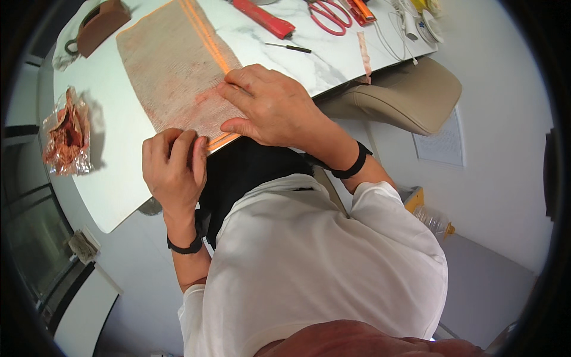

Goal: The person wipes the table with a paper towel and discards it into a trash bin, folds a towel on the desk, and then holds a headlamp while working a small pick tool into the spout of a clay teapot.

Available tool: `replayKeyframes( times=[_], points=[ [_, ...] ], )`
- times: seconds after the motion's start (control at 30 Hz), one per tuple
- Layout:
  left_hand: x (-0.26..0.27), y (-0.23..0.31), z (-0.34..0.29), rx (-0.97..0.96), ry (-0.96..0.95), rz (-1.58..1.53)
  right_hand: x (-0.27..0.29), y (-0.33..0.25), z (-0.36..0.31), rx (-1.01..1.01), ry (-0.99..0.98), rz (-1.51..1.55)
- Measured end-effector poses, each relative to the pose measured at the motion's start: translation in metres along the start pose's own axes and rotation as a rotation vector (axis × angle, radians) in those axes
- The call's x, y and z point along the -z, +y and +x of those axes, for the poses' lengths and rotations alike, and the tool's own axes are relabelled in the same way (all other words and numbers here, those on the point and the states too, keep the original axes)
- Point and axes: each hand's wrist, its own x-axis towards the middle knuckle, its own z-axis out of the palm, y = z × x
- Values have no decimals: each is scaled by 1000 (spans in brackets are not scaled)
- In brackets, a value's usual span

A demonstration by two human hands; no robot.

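A grey-brown cloth (172,65) with orange stripes along its edges and reddish smears lies flat on the white marbled table (128,184). At its near left corner, my left hand (172,166) has its fingers bent and its thumb drawn in, pinching the cloth's edge. My right hand (270,107) rests over the near right part of the cloth. Its fingers bend down onto the orange stripe, while the thumb stretches out apart from them along the near edge. Under the right palm the cloth is hidden.
Left on the table lies crumpled clear plastic with reddish-brown material (68,134); behind it stands a brown clay-like vessel (102,27). Farther right are a red-handled tool (264,18), a small black screwdriver (289,47), red scissors (330,16) and white cables (392,35). A beige chair (398,98) stands beside the table.
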Motion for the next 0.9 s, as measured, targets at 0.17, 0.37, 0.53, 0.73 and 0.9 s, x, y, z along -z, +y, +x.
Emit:
replayKeyframes(
  times=[0.17,0.37,0.53,0.73,0.9],
  points=[
    [-4,21,3,2,-21,33,14,4,-4,-33,104,79],
    [-11,44,7,6,-39,50,18,22,-29,91,143,-15],
    [-22,63,11,-19,-45,65,35,38,-52,-1,209,151],
    [-39,87,12,-45,-45,79,45,51,-76,-39,366,234],
    [-49,103,10,-12,-57,120,51,69,-99,-65,443,281]
  ],
)
